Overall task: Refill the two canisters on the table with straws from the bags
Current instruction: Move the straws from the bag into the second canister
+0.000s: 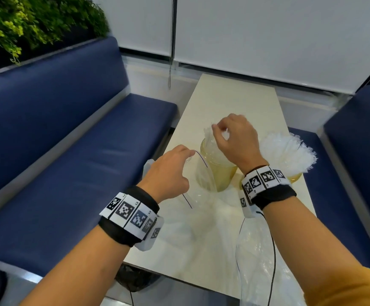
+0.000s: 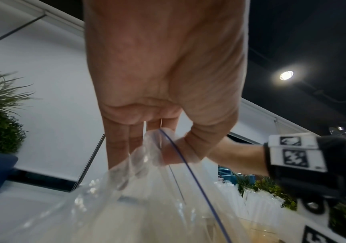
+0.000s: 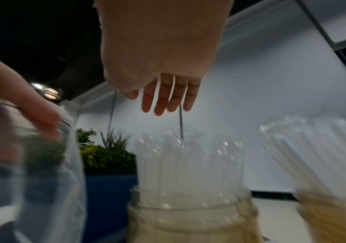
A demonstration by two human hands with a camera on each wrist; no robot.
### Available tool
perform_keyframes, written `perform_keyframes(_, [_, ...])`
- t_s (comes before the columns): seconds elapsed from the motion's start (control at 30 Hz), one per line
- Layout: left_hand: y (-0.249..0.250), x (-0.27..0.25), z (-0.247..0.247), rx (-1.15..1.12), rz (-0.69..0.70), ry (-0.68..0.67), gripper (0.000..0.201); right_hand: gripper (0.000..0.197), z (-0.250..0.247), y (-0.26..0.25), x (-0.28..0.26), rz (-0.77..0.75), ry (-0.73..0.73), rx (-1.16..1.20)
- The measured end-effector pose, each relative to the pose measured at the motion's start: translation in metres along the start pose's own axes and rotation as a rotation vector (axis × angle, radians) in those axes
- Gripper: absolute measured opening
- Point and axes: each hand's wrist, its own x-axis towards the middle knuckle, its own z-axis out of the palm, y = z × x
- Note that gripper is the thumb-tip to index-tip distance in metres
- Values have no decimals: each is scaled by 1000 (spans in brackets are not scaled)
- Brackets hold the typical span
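While our left hand (image 1: 168, 171) pinches the blue-lined mouth of the clear bag (image 2: 126, 194) between thumb and fingers, our right hand (image 1: 234, 140) hangs over the near canister (image 1: 218, 173), fingers straight and relaxed in the wrist view, gripping nothing we can make out. We judge 2 risks: the canister could tip if the hand presses the tall bundle sideways, and loose straws (image 3: 188, 161) could spill across the bench (image 1: 234, 96) if the slack bag drags against the jar. Those straws stand nearly upright, long axis vertical, open ends up. In the 2nd canister (image 1: 294, 176), just right of the 1st, the straws (image 1: 285, 151) fan outward, leaning right and toward us, so they seem likelier to slide out.
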Motion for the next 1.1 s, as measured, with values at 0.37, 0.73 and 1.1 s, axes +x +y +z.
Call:
perform_keyframes(0.37, [13, -16, 16, -29, 96, -1, 81, 48, 33, -72, -85, 6, -994, -385])
perform_keyframes(0.73, [10, -30, 20, -62, 137, 86, 77, 34, 36, -68, -94, 88, -1039, -335])
perform_keyframes(1.1, [10, -24, 40, 25, 160, 60, 112, 45, -21, -62, -60, 267, -900, -173])
